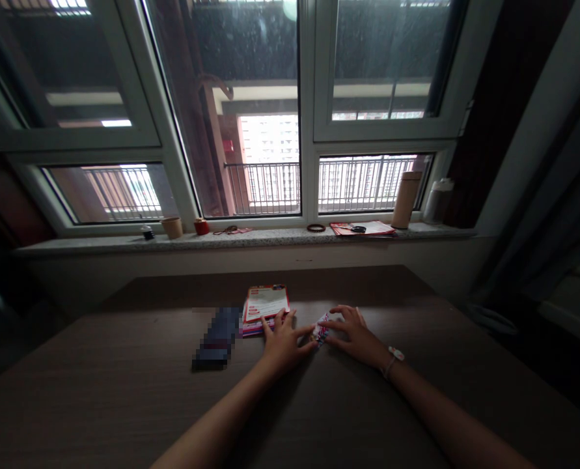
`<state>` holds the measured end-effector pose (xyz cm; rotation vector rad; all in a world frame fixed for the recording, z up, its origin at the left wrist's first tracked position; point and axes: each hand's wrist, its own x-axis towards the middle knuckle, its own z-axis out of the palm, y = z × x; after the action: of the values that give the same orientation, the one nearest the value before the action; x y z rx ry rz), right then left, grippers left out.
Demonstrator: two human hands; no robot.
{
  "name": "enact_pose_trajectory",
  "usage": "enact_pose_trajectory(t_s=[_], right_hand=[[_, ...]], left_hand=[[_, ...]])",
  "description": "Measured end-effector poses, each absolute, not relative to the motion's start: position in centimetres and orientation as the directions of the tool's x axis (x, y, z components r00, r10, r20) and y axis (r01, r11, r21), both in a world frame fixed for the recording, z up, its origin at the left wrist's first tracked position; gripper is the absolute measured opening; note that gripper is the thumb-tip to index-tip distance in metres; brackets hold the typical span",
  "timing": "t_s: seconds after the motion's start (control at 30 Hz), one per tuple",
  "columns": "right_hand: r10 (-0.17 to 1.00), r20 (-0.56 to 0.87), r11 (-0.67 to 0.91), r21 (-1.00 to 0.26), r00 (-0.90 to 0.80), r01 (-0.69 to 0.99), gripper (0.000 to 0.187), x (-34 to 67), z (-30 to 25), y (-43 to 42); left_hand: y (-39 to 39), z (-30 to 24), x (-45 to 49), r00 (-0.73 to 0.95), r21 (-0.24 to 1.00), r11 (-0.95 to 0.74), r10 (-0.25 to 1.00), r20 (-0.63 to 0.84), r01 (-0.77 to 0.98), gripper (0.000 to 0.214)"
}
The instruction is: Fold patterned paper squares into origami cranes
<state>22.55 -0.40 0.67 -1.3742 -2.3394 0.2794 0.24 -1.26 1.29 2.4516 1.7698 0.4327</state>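
My two hands lie on a dark wooden table [124, 391]. My left hand [284, 342] rests with fingers spread, its fingertips on the near edge of a stack of red and white leaflets [265, 303]. A small folded piece of printed paper [320, 331] lies between my hands. My right hand [353, 335] presses on it with bent fingers, and my left thumb touches its left end. A bracelet [393, 357] sits on my right wrist.
A dark flat object [217, 339], blurred out, lies left of the leaflets. The stone windowsill [270, 238] holds a paper cup [172, 227], a small red pot [201, 227], a ring-shaped bracelet [316, 228], red papers with scissors [362, 228], a tall flask [407, 199] and a jug [437, 200].
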Motion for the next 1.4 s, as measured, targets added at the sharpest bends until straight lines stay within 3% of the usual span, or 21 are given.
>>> enact_pose_trajectory(t_s=[0.13,0.27,1.0,1.4], right_hand=[[0.873,0.136,0.486,-0.283,-0.467,0.827,0.045,22.5,0.6,-0.6],[0.895,0.122,0.447,-0.245,-0.430,0.860,0.048,22.3,0.4,-0.6],[0.956,0.110,0.290,-0.191,-0.273,0.938,0.050,22.7,-0.2,1.4],[0.926,0.204,0.355,-0.172,-0.319,0.919,0.052,22.9,-0.7,0.8]], left_hand=[[-1.4,1.4,0.3,0.288,0.223,-0.324,0.940,0.181,0.919,0.040],[-1.4,1.5,0.3,0.286,0.222,-0.318,0.944,0.165,0.922,0.041],[-1.3,1.5,0.2,0.296,0.234,-0.324,0.944,0.148,0.917,0.038],[-1.0,0.3,0.1,0.319,0.201,-0.371,0.914,0.252,0.906,0.036]])
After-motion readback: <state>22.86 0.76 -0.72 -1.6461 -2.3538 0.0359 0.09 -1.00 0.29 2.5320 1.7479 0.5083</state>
